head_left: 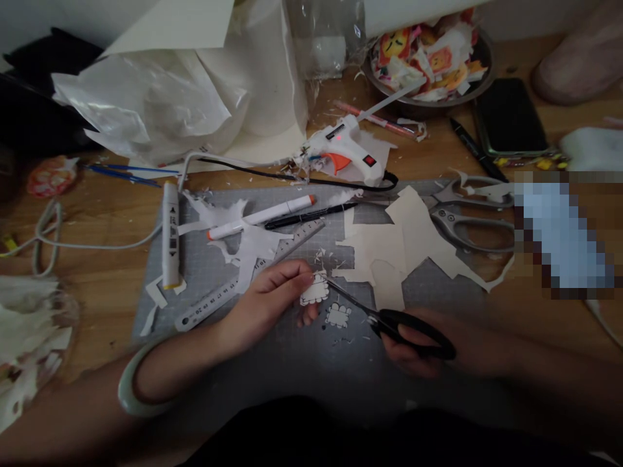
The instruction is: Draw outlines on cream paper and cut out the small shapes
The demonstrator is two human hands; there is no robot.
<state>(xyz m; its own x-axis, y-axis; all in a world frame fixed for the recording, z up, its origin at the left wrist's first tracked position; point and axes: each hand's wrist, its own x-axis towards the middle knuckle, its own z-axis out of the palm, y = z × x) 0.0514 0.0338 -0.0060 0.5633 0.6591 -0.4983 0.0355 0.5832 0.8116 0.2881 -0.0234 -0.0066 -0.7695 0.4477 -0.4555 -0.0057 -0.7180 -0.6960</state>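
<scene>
Between thumb and fingers, my left hand (280, 288) pinches a small paper cutout (315, 290) with a black scalloped outline. My right hand (413, 347) is closed around the black handles of a pair of scissors (416, 333). Their thin blades point left and reach the edge of the held cutout. Just below, a second scalloped paper piece (337, 316) lies on the grey cutting mat (292, 363), with tiny paper snippets around it. Cream card offcuts (379, 250) lie beyond my right hand. A steel ruler (214, 301) lies partly behind my left hand.
A white glue gun (353, 152) with a lit red light rests behind the mat, its cord trailing. Large grey-handled scissors (472, 217) lie right. Markers (260, 217), white scraps and a phone (510, 120) are about. A metal bowl (479, 87) of coloured cutouts stands at the back.
</scene>
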